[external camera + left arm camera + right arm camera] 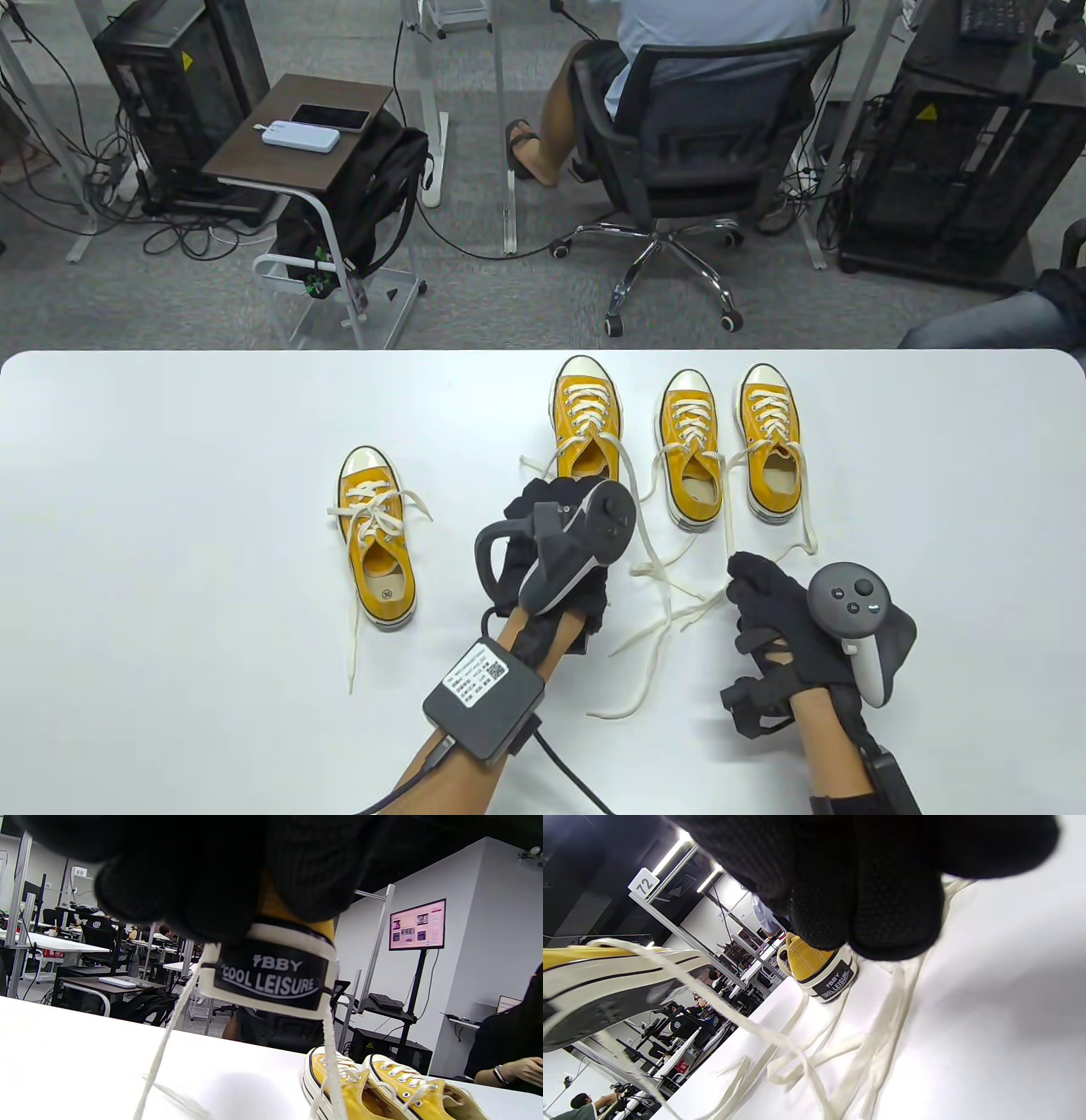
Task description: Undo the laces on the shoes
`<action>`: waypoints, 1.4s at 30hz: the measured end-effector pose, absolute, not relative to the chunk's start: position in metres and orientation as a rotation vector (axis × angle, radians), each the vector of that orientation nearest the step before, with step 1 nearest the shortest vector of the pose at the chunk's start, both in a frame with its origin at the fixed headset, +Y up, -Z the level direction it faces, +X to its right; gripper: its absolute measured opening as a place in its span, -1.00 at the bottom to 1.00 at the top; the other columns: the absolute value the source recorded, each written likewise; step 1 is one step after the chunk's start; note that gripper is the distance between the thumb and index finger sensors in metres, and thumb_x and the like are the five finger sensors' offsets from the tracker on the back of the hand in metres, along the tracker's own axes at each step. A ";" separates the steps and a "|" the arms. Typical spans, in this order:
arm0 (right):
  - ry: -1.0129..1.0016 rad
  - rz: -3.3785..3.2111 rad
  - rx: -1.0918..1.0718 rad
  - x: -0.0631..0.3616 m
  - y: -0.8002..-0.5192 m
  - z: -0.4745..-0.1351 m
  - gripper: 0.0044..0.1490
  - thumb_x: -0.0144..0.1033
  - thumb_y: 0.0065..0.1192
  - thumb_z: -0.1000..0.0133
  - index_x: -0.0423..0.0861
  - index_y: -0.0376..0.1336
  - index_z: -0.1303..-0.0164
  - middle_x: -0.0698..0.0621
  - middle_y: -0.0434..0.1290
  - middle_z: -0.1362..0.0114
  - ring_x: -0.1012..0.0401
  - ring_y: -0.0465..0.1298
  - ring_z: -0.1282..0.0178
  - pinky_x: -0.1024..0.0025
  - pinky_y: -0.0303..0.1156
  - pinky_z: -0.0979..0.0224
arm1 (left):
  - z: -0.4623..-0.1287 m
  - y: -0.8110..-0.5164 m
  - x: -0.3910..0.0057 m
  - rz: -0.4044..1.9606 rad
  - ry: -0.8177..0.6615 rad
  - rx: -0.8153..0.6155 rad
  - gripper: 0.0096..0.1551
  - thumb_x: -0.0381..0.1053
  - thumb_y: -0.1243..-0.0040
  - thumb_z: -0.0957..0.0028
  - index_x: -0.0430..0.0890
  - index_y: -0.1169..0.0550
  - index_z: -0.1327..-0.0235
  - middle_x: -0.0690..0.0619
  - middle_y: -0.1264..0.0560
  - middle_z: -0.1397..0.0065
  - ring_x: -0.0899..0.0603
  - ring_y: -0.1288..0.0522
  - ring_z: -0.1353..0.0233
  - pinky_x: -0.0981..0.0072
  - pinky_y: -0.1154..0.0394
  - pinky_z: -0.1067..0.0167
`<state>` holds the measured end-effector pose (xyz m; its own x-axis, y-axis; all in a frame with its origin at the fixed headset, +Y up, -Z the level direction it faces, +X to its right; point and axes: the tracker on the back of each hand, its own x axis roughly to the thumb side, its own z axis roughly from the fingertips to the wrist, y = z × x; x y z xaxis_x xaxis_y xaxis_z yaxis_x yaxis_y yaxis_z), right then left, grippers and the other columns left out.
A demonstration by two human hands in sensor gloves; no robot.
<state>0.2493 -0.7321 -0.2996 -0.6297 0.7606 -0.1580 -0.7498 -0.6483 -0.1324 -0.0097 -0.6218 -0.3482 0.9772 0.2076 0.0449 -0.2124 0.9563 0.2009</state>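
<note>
Left hand (pixel 556 543): its black-gloved fingers (pixel 203 887) close around the heel of the held shoe (pixel 585 424); the left wrist view shows that heel off the table, while the toe points away from the person.
Right hand (pixel 785 620): it lies on the table among loose lace ends (pixel 670 611); the right wrist view shows its fingertips (pixel 878 908) bunched close over the strands, but I cannot tell whether they pinch one.
Laces: the held shoe's laces (pixel 585 403) hang undone; the right pair (pixel 730 446), just beside it, is also undone; the far-left shoe (pixel 376 535), well apart, seems to keep a crossed knot, so that one likely remains.
Risk, tangle: the trailing ends of three shoes overlap between the hands; a pull on one could drag a neighbour's lace or tighten a snarl.
Risk, slip: the lifted shoe is held only at the heel; a tug on its lace could likely twist it out of the fingers or knock the shoe next to it.
Risk, wrong strand: the cream strands look alike, so the right hand may take one from the wrong shoe.
Materials: yellow canvas uppers, off-white rubber toe caps and sidewalls, a black rubber heel patch (pixel 269 978) with white lettering; flat woven cream laces, limp and prone to curl; knit gloves with a dotted grip texture; smooth white table (pixel 170 526).
</note>
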 end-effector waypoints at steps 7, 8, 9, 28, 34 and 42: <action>-0.072 2.233 -0.254 0.253 -0.731 -0.300 -0.44 -0.37 0.32 -0.07 -0.15 0.37 -0.30 -0.24 0.60 -0.20 -0.09 0.66 0.15 -0.01 0.52 0.11 | -0.390 -0.645 0.005 0.168 0.023 0.196 -0.56 0.10 -0.24 0.04 0.14 -0.75 -0.07 -0.06 -0.74 0.02 -0.26 -0.64 -0.03 0.03 -0.60 0.08; -0.070 2.229 -0.255 0.253 -0.731 -0.301 -0.44 -0.37 0.32 -0.07 -0.15 0.37 -0.30 -0.24 0.60 -0.20 -0.09 0.66 0.15 -0.01 0.52 0.12 | -0.395 -0.649 0.006 0.165 0.032 0.195 -0.56 0.10 -0.25 0.04 0.13 -0.75 -0.06 -0.07 -0.74 0.02 -0.26 -0.64 -0.03 0.03 -0.60 0.08; -0.069 2.227 -0.256 0.253 -0.731 -0.301 -0.44 -0.37 0.32 -0.07 -0.15 0.37 -0.30 -0.25 0.60 -0.20 -0.10 0.66 0.14 -0.02 0.52 0.11 | -0.399 -0.652 0.007 0.160 0.038 0.191 -0.56 0.10 -0.25 0.04 0.14 -0.75 -0.07 -0.06 -0.74 0.02 -0.26 -0.64 -0.04 0.03 -0.60 0.08; -0.064 2.209 -0.256 0.253 -0.729 -0.302 -0.45 -0.37 0.32 -0.07 -0.14 0.38 -0.30 -0.24 0.60 -0.21 -0.09 0.66 0.14 -0.02 0.52 0.11 | -0.423 -0.742 -0.003 0.136 0.100 0.137 -0.57 0.12 -0.24 0.06 0.18 -0.74 -0.04 -0.03 -0.74 0.01 -0.23 -0.66 -0.04 0.07 -0.62 0.09; -0.057 2.214 -0.250 0.252 -0.730 -0.302 -0.45 -0.37 0.31 -0.07 -0.14 0.38 -0.29 -0.24 0.61 -0.20 -0.10 0.66 0.14 -0.02 0.52 0.11 | -0.421 -0.753 -0.004 0.145 0.123 0.084 -0.50 0.15 -0.27 0.06 0.17 -0.69 -0.17 -0.04 -0.74 -0.05 -0.24 -0.67 -0.04 0.04 -0.62 0.10; -0.057 2.196 -0.253 0.255 -0.728 -0.301 -0.45 -0.36 0.31 -0.07 -0.14 0.38 -0.29 -0.24 0.61 -0.20 -0.10 0.66 0.15 -0.02 0.51 0.11 | -0.398 -0.711 -0.025 0.155 0.135 -0.054 -0.17 0.33 -0.21 0.06 0.14 -0.44 -0.55 -0.11 -0.60 -0.31 -0.32 -0.58 -0.17 -0.05 -0.54 -0.02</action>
